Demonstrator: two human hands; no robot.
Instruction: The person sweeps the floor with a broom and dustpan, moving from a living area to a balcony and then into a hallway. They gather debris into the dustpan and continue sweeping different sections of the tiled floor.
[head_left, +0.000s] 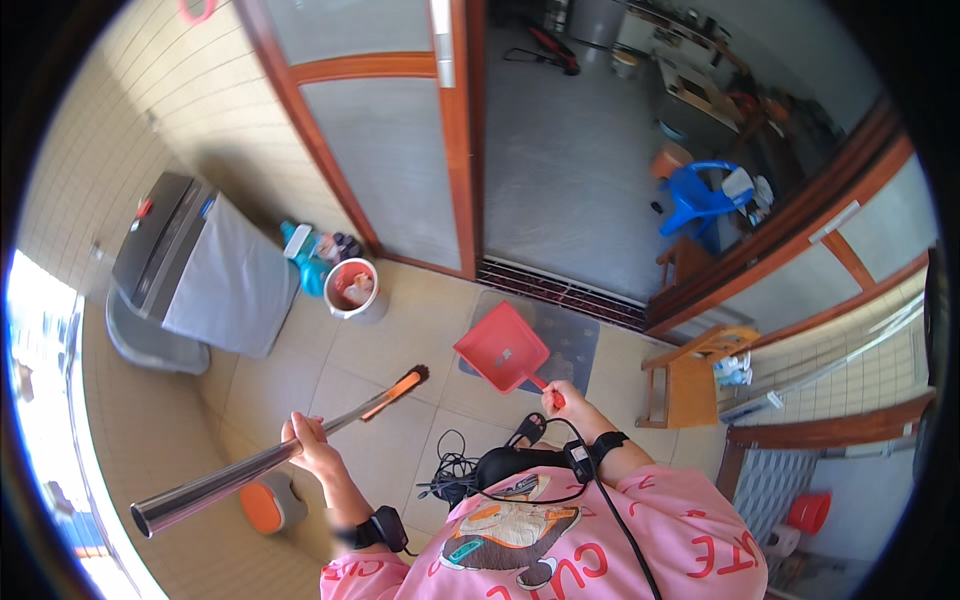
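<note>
My left hand (311, 448) is closed around the metal handle of a broom (217, 480), whose orange head with dark bristles (395, 391) points down toward the tiled floor (382, 341). On the other side, my right hand (564, 400) grips the short handle of a red plastic dustpan (506, 349). The pan is held over a grey doormat (574, 337), and a few small pale bits show in it. Whether the broom's bristles touch the floor I cannot tell.
A white bucket (352, 289) and a covered washing machine (225, 277) stand at the left. An orange-topped stool (262, 506) is below the broom. Right stands a wooden chair (686, 382). Beyond the open sliding door's track (562, 292) is a blue plastic chair (697, 191). Black cables (454, 472) hang near my waist.
</note>
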